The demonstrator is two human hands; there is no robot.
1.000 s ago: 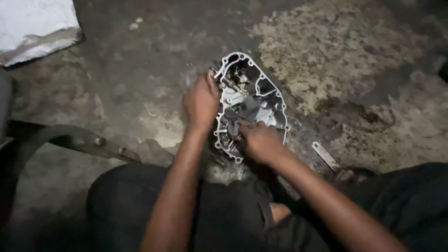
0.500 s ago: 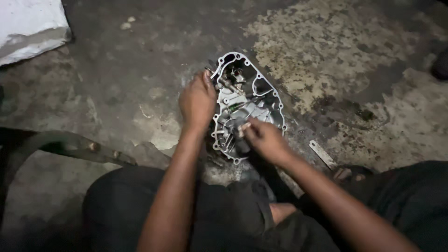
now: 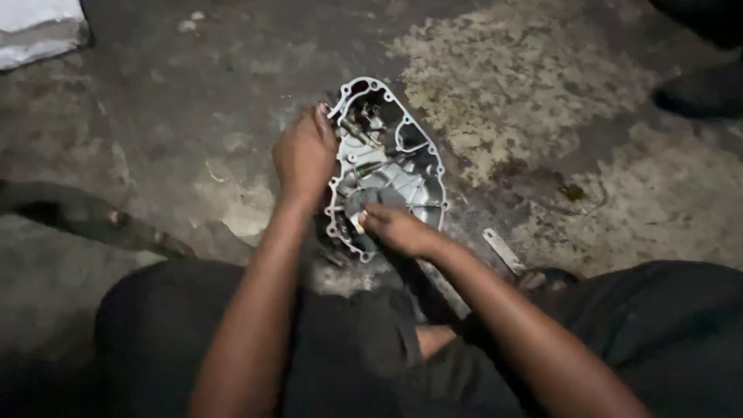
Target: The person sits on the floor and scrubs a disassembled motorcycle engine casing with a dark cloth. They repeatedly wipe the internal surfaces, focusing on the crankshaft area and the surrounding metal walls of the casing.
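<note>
- The left hand (image 3: 304,155) is seen at the middle of the frame, curled over the left edge of a grey metal engine cover (image 3: 402,174); its fingers are bent around the rim near the top, so the cover is gripped there.
- The right hand (image 3: 398,230) is laid on the lower part of the same cover, fingers drawn together around a small pale part (image 3: 357,223); whether that part is truly pinched cannot be told.
- The engine cover is placed on the floor at the centre of the frame, inner side up, with its ribbed cavities and bolt holes along the rim shown.
- A flat metal strip (image 3: 503,251) is seen just right of the right forearm, lower right of the cover.
- The stained concrete floor (image 3: 542,93) is spread around everything.
- A dark curved rubber piece (image 3: 85,220) is laid at the left edge.
- A white cloth or bag (image 3: 39,31) is seen in the upper left corner.
- A dark shoe (image 3: 700,89) is visible at the upper right.
</note>
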